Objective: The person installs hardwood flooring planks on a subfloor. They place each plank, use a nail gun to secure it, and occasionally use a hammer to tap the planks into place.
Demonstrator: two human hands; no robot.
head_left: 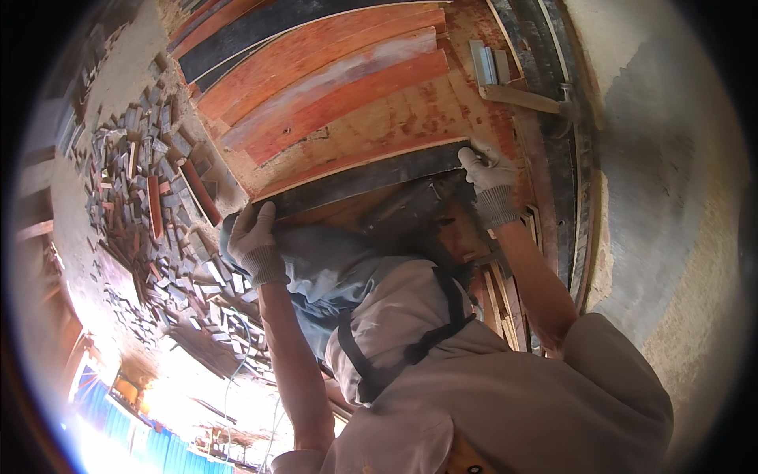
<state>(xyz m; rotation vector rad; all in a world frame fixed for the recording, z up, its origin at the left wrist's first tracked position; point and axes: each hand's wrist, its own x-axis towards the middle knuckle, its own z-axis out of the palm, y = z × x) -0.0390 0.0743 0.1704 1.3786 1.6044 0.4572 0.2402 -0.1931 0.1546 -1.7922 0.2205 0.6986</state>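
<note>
Black-faced and narrow, a wooden strip (367, 180) lies across my view in front of the wearer's body, over the stained wooden sheet (422, 114) and just beyond the blue trousers (324, 265). Whether any lettering marks its face is too blurred for me to tell.

Through the head camera I see both hands in pale knit gloves with grey cuffs. At the strip's left end, the left hand (254, 233) has its fingers closed around the end; how firmly, I cannot tell. At the other end, slightly farther from the body, the right hand (488, 170) has its fingers bent, grasping the strip's tip, so the strip spans the gap between the hands.

Beyond it I have orange-red boards (332, 95) laid side by side on the sheet, with a dark one among them. Up to the right, a hammer (521, 98) rests with its wooden handle near a small pale metal piece (487, 65), beside long dark planks (557, 189). To the left, offcuts (154, 189) are scattered in a heap over the dusty floor (99, 79); blue sheeting (150, 444) stands in bright light at the lower left.
</note>
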